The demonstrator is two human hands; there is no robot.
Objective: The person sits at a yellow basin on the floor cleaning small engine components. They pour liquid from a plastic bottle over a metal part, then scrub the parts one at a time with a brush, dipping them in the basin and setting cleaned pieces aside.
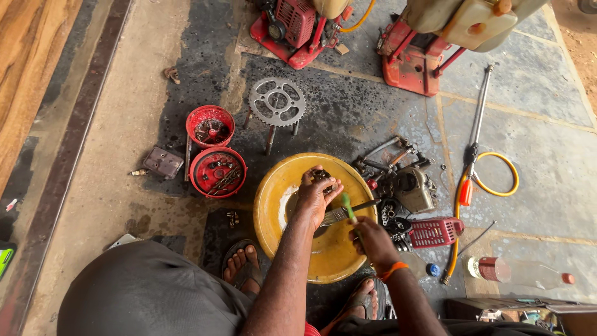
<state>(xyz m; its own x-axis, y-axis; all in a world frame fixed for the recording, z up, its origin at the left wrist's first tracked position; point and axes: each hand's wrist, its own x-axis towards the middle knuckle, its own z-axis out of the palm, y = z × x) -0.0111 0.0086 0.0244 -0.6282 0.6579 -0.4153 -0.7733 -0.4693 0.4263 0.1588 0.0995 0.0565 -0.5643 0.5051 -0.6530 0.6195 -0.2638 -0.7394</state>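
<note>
Over the yellow bowl (280, 205), the left hand (314, 196) has its fingers clenched around a small dark metal part (321, 177). It looks hard, heavy and greasy (so probably slippery), best gripped by its sides. The right hand (370, 239) grips a green-handled brush (348, 209).

The left hand (316, 194) hides most of a small dark part (321, 177), too small to identify. The top edge cuts off two red machines (297, 28) far off. Bits in the red bowls (217, 171) blur together. The near-right clutter (528, 311) is unclear.
</note>
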